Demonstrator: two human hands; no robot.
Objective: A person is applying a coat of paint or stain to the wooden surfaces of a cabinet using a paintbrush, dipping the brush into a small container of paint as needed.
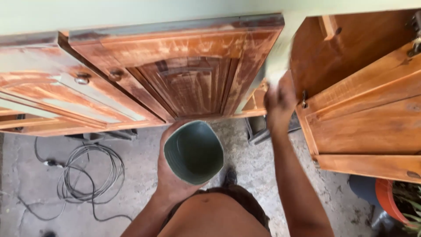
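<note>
My left hand (170,175) grips a squeezed green plastic cup (194,151) holding pale green paint, low in the middle of the view. My right hand (279,102) is raised and blurred against the pale green frame strip (277,61) of a wooden cabinet, between the closed panelled door (188,74) and the open door (364,118). Whatever the right hand holds is hidden by blur. Both doors show worn brown wood with pale sanded patches.
Two round knobs (82,78) sit on the doors at left. A coil of grey cable (90,171) lies on the concrete floor at lower left. A red pot (388,199) with a plant stands at lower right. My foot (229,177) shows below the cup.
</note>
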